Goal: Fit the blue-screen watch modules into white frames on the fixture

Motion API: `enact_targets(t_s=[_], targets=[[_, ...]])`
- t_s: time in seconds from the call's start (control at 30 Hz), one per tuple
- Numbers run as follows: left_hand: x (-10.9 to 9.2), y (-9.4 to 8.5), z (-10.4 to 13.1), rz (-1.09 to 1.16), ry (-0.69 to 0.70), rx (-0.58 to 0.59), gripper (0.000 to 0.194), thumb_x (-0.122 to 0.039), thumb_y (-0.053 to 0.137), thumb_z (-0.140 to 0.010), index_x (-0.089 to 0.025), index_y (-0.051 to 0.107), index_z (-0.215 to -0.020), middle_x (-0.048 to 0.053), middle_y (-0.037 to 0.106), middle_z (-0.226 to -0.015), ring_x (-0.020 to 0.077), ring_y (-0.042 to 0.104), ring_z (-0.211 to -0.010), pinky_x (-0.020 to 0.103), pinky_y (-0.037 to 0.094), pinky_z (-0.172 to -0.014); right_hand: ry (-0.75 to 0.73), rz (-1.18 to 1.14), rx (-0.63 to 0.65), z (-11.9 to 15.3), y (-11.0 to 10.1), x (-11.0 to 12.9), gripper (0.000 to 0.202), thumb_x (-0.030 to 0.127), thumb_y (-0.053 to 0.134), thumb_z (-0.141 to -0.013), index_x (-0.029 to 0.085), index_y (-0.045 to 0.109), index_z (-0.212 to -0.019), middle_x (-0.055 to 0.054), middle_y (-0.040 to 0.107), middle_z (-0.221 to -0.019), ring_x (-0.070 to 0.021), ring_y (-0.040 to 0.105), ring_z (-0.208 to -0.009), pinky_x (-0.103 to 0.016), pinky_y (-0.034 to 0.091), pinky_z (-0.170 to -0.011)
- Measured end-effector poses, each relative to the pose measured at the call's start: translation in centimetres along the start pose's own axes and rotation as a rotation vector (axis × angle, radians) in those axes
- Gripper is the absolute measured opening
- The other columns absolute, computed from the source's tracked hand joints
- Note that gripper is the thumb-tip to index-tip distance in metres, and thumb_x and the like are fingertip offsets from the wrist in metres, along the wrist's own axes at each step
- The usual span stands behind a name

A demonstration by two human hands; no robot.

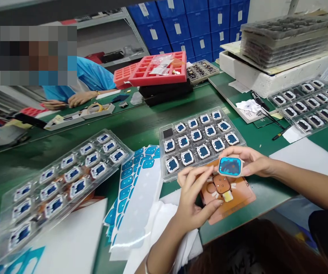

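Note:
A watch-shaped frame (230, 166) with a glossy blue face is gripped between the fingers and thumb of my right hand (251, 161). My left hand (195, 194) is just to its left, fingers apart, with a fingertip close to the frame's edge; whether it touches is unclear. Under both hands lies an orange plate (242, 198) with a brown rounded-square block (221, 184) on it. Behind them a clear tray (164, 133) holds several similar frames with blue centres. Sheets of blue film stickers (126, 182) lie left of my left hand, beside a white cloth (164, 224).
Another clear tray (4, 232) of frames sits tilted at left. Red trays (158, 78) rest on a black box (166, 91) at the back. On the right are a foam box (246, 76), stacked trays (284, 49) and a pen (280, 133). A person's hands (80, 99) work across the table.

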State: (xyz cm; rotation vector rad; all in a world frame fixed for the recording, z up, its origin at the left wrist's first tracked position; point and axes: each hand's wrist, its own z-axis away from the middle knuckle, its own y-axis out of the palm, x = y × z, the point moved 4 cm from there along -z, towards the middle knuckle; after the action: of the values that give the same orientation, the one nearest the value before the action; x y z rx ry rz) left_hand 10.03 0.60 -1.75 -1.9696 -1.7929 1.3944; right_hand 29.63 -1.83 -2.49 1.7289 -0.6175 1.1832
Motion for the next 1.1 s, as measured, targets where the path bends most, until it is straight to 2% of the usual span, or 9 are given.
enact_targets(t_s=[0.1,0.23,0.4,0.53,0.67,0.83,1.1], targets=[[0.3,0.1,-0.1,0.048,-0.022,-0.115,0.063,-0.052,0.061,-0.09,-0.032,0.04,-0.146,0.007,0.062,-0.111,0.0229,0.047,-0.102,0.037,0.037,-0.09,-0.055,0.282,0.068,-0.1,0.6,0.2,0.053,0.027,0.082,-0.077,0.022,0.062,-0.126,-0.007,0.063,-0.12,-0.0181,0.06,-0.109,-0.034,0.047,-0.097],[0.6,0.6,-0.2,0.069,-0.055,-0.131,0.059,-0.049,0.068,-0.084,-0.032,0.052,-0.138,0.004,0.064,-0.098,0.0189,0.053,-0.089,0.032,0.039,-0.08,-0.12,0.583,0.105,-0.1,0.8,0.1,0.051,0.029,0.077,-0.084,0.024,0.061,-0.132,-0.007,0.059,-0.119,-0.0188,0.054,-0.115,-0.038,0.043,-0.103],[0.4,0.5,-0.2,0.038,-0.089,-0.184,0.052,-0.043,0.067,-0.087,-0.028,0.055,-0.136,0.001,0.064,-0.084,0.0161,0.053,-0.079,0.03,0.038,-0.074,-0.032,0.637,0.072,-0.2,0.5,-0.1,0.04,0.037,0.06,-0.097,0.023,0.061,-0.133,-0.01,0.058,-0.121,-0.0204,0.053,-0.114,-0.043,0.04,-0.103],[0.1,0.3,-0.2,-0.003,-0.063,-0.221,0.052,-0.04,0.071,-0.085,-0.027,0.057,-0.134,-0.004,0.055,-0.07,0.0136,0.048,-0.07,0.028,0.034,-0.07,-0.012,0.714,0.014,-0.3,0.8,-0.2,0.038,0.041,0.053,-0.1,0.021,0.064,-0.13,-0.01,0.062,-0.113,-0.0217,0.052,-0.111,-0.047,0.033,-0.106],[0.0,0.3,-0.3,0.01,-0.054,-0.224,0.052,-0.035,0.074,-0.084,-0.028,0.057,-0.132,-0.007,0.055,-0.066,0.0123,0.046,-0.067,0.028,0.032,-0.069,-0.046,0.758,-0.071,-0.4,0.8,-0.7,0.037,0.043,0.047,-0.102,0.021,0.068,-0.122,-0.008,0.064,-0.107,-0.0208,0.055,-0.104,-0.043,0.037,-0.098],[-0.3,0.5,-0.4,-0.013,-0.035,-0.211,0.052,-0.043,0.073,-0.081,-0.027,0.06,-0.129,-0.007,0.056,-0.065,0.0125,0.047,-0.067,0.029,0.031,-0.069,-0.111,0.785,-0.148,-0.5,1.1,-1.0,0.034,0.045,0.052,-0.099,0.02,0.073,-0.108,-0.006,0.065,-0.098,-0.0186,0.058,-0.094,-0.038,0.041,-0.09],[-0.8,1.0,-0.4,-0.044,-0.013,-0.161,0.053,-0.046,0.069,-0.084,-0.029,0.057,-0.133,-0.005,0.06,-0.068,0.0135,0.048,-0.069,0.032,0.031,-0.072,-0.139,0.777,-0.222,-0.6,1.8,-0.9,0.028,0.044,0.063,-0.093,0.018,0.071,-0.085,-0.004,0.065,-0.087,-0.017,0.058,-0.086,-0.032,0.043,-0.078]])
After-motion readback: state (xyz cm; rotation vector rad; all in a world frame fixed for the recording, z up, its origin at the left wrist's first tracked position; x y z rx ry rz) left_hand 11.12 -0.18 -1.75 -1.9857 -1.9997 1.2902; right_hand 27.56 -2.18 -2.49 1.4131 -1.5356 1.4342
